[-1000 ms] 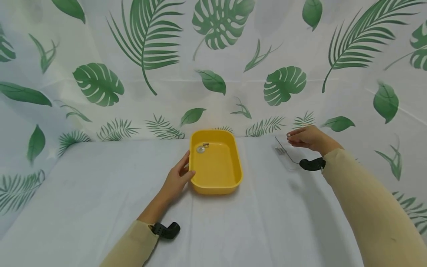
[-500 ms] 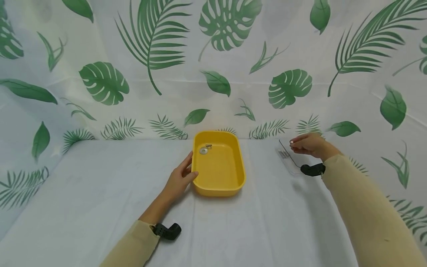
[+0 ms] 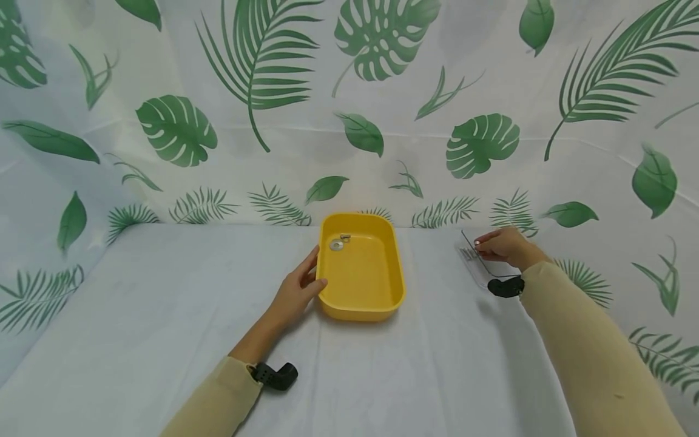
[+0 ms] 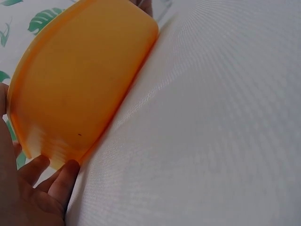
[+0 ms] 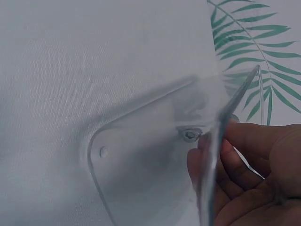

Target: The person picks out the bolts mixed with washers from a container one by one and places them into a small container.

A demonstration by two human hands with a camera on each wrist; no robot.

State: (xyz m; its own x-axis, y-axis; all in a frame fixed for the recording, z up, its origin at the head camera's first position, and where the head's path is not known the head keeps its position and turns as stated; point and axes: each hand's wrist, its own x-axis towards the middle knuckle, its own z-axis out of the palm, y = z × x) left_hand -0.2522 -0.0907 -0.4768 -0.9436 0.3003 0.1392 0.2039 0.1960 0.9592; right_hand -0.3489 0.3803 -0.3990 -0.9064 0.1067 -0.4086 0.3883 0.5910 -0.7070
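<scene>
In the head view a yellow tray (image 3: 357, 279) stands mid-table. My left hand (image 3: 292, 297) grips its left side, the thumb over the rim and the fingers along the outer wall. A silver washer (image 3: 336, 244) and a small bolt (image 3: 345, 236) lie inside near the far left corner. On the right, my right hand (image 3: 505, 247) is at a bent clear plastic piece (image 3: 474, 267). In the right wrist view its fingertips pinch a small metal fastener with a hexagonal centre (image 5: 189, 135), seen through the clear panel (image 5: 209, 160). The fastener's far side is hidden.
A white cloth (image 3: 207, 303) covers the table, backed by a leaf-print curtain (image 3: 404, 139). Several small metal pieces (image 3: 466, 254) show by the clear plastic. A round hole (image 5: 104, 152) is near its rounded corner.
My right hand has come down and closer to the clear plastic piece. The left hand stays on the tray. The head view has shifted slightly.
</scene>
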